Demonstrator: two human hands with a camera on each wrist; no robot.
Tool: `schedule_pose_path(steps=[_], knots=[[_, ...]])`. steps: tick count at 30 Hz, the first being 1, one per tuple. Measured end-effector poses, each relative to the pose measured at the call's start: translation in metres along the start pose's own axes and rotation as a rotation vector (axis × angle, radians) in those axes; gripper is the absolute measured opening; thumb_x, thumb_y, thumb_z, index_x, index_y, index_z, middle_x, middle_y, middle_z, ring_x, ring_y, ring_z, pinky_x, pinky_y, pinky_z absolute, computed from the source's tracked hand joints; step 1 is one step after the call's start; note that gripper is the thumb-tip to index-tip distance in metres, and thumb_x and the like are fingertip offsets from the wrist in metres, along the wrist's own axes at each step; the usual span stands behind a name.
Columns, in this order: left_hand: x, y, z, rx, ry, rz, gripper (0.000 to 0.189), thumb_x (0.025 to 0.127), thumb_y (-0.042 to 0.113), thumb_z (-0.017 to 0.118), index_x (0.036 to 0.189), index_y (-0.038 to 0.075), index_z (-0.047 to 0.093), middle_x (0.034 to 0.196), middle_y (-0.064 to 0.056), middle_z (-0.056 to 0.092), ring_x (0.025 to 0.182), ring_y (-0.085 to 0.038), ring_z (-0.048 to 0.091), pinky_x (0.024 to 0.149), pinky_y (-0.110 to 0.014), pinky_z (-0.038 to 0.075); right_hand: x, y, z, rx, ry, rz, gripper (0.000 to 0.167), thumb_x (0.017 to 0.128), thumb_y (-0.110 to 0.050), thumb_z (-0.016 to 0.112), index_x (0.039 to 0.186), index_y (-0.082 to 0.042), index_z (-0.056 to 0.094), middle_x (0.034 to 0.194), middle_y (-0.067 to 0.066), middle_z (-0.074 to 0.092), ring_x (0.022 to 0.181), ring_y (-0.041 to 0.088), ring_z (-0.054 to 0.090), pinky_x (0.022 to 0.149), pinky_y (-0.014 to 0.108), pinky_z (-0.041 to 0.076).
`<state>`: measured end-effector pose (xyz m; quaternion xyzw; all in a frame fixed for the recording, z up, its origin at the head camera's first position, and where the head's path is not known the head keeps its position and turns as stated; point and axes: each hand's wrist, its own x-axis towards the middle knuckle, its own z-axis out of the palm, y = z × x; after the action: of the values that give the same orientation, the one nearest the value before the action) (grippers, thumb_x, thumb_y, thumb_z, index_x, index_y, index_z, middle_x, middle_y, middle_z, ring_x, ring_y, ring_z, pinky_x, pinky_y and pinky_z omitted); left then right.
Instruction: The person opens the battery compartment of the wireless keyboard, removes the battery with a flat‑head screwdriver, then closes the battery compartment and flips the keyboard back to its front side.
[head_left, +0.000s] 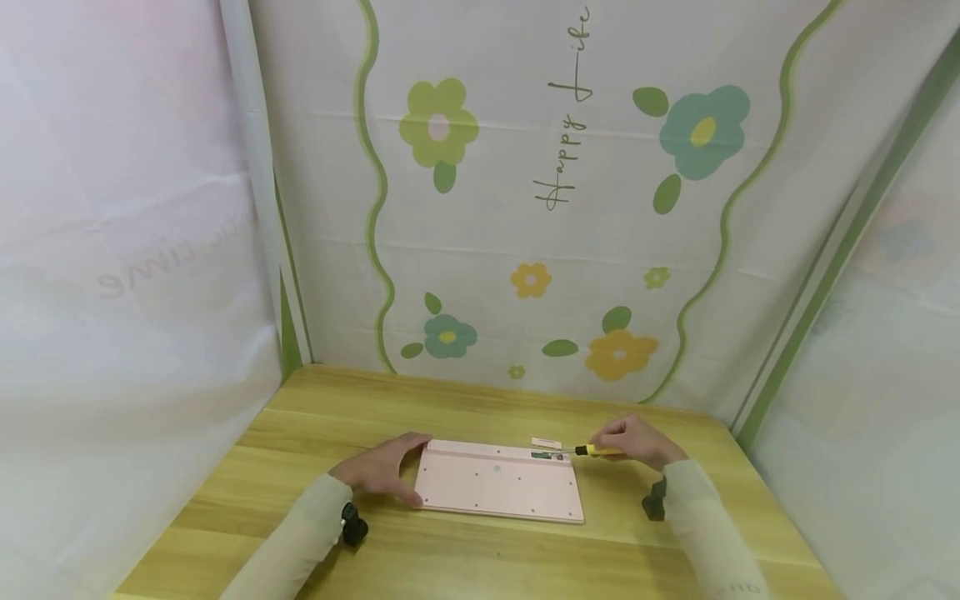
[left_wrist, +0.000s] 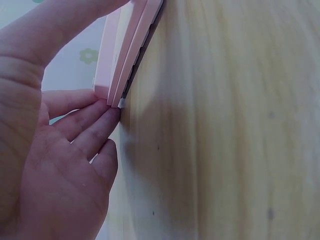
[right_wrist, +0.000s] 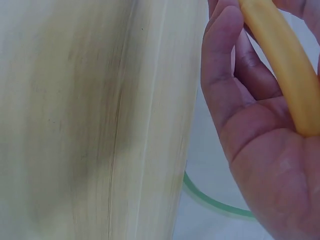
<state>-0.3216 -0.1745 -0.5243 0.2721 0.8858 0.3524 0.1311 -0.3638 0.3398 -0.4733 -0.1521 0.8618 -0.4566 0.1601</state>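
A pink keyboard (head_left: 498, 492) lies face down on the table, its screw-dotted back upward. My left hand (head_left: 381, 469) grips its left end, with fingers at the far corner and thumb at the near one. In the left wrist view, fingertips (left_wrist: 107, 106) touch the edge of the keyboard (left_wrist: 131, 55). My right hand (head_left: 637, 440) holds a screwdriver (head_left: 600, 451) by its yellow handle. The shaft points left, its tip at the uncovered battery compartment (head_left: 542, 456) near the far right corner. The right wrist view shows the handle (right_wrist: 285, 65) between fingers and palm.
A small pale cover (head_left: 547, 442) lies just beyond the keyboard's far edge, near the compartment. The wooden table (head_left: 450, 562) meets a flower-printed cloth (head_left: 495, 208) at the back, and pale cloths hang on both sides.
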Motion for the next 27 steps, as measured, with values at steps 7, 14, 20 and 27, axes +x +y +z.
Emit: schedule_pose_path(steps=[7, 14, 20, 27], knots=[[0.001, 0.002, -0.001, 0.008, -0.004, 0.006, 0.115, 0.074, 0.043, 0.095, 0.163, 0.003, 0.034, 0.169, -0.018, 0.037, 0.158, -0.043, 0.033, 0.127, -0.067, 0.028, -0.004, -0.003, 0.002, -0.004, 0.000, 0.014, 0.025, 0.103, -0.019, 0.068, 0.102, 0.001, 0.082, 0.122, 0.018, 0.076, 0.103, 0.022, 0.075, 0.090, 0.041, 0.066], [0.000, 0.002, 0.000, 0.023, -0.006, 0.002, 0.115, 0.075, 0.044, 0.095, 0.164, 0.004, 0.034, 0.169, -0.017, 0.037, 0.158, -0.043, 0.033, 0.127, -0.066, 0.029, -0.012, -0.011, 0.004, -0.032, -0.006, -0.010, 0.027, 0.105, -0.020, 0.065, 0.109, 0.002, 0.080, 0.120, 0.020, 0.076, 0.103, 0.026, 0.076, 0.089, 0.040, 0.066], [-0.002, 0.004, 0.000, 0.015, 0.002, 0.001, 0.115, 0.075, 0.040, 0.096, 0.163, 0.002, 0.034, 0.169, -0.020, 0.035, 0.157, -0.046, 0.031, 0.127, -0.067, 0.028, -0.024, -0.017, 0.001, -0.106, 0.069, -0.005, 0.027, 0.105, -0.020, 0.065, 0.115, 0.001, 0.078, 0.126, 0.022, 0.073, 0.106, 0.027, 0.074, 0.091, 0.043, 0.065], [-0.004, 0.006, 0.000, 0.022, 0.004, -0.004, 0.115, 0.074, 0.041, 0.096, 0.163, 0.003, 0.034, 0.170, -0.020, 0.035, 0.157, -0.046, 0.032, 0.127, -0.067, 0.027, -0.039, -0.012, -0.006, -0.264, 0.207, -0.042, 0.025, 0.103, -0.026, 0.070, 0.118, -0.008, 0.079, 0.122, 0.014, 0.076, 0.103, 0.021, 0.072, 0.084, 0.033, 0.062]])
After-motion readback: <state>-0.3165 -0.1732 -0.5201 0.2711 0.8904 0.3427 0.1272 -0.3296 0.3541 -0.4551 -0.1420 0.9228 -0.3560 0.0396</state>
